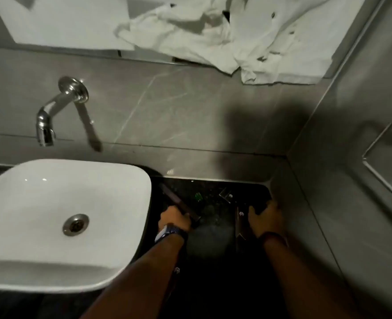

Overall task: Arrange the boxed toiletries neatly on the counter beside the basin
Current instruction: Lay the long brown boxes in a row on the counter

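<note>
Hands: two are seen, both reaching forward onto the dark counter (213, 187) to the right of the basin (52, 203).
Left hand (174, 219): closed around a long dark box (178, 203), which is held at a slant, its far end pointing up and left toward the basin's corner; a watch (174, 233) is worn on this wrist.
Right hand (267, 217): laid over a dark box (241, 217) close to the side wall, fingers curled down on its far edge; whether it is actually gripped cannot be told. A dark band (274, 237) is worn on this wrist.
Boxed toiletries: two can be counted with confidence, one under each hand. A third pale-edged shape with a small logo (226, 194) is seen just beyond the right hand, and a small green item (198, 196) lies between the hands, further back; both are too dim to be identified.
Position of the boxes: all are set on the narrow dark strip between basin and right-hand wall, the left box just beside the basin's rim, the right box near the wall, a bare patch of counter left between them.
Basin: one, white, square with rounded corners, one metal drain (76, 224) at its centre.
Tap: one chrome spout (52, 116), wall-mounted above the basin.
Towels: crumpled white cloth (236, 35) is seen piled at the upper right; the number of pieces cannot be told.
</note>
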Demonstrator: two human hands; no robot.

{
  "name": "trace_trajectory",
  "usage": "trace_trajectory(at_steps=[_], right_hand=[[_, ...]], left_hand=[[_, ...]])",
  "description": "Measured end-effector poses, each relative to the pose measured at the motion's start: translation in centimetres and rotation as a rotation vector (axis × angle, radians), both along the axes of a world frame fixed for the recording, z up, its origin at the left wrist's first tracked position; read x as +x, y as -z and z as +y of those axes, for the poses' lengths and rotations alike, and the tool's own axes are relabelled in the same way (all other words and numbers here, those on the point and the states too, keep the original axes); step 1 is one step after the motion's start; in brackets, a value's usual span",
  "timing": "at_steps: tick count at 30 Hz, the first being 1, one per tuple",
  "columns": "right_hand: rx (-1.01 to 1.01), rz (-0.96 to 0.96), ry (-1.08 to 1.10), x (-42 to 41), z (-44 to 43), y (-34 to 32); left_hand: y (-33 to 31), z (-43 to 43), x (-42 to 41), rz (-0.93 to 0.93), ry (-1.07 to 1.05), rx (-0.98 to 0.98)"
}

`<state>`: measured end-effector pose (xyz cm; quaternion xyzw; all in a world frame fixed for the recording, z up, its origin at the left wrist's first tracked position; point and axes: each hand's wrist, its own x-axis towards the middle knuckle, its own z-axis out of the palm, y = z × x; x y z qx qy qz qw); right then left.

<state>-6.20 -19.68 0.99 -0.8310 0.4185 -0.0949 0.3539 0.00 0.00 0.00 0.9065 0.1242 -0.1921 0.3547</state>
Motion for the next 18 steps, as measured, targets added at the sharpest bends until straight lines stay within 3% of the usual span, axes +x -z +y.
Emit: trace_trajectory(at_steps=[4, 7, 13, 18], right_hand=[[0.148, 0.186, 0.19, -0.2, -1.1, 4.7], [0.268, 0.221, 0.236, 0.7, -1.2, 6.5], [0.232, 0.269, 0.186, 2.3, -2.6, 8.4], [0.157, 0.167, 0.12, 1.5, -1.9, 7.9]], left_hand=[[3.3, -0.7, 3.0, 0.084, -0.254, -0.085], [4.4, -1.8, 5.0, 0.062, -0.305, -0.077], [6.5, -4.2, 6.7, 0.094, -0.245, -0.015], [6.6, -5.6, 6.3, 0.154, -0.138, -0.021]])
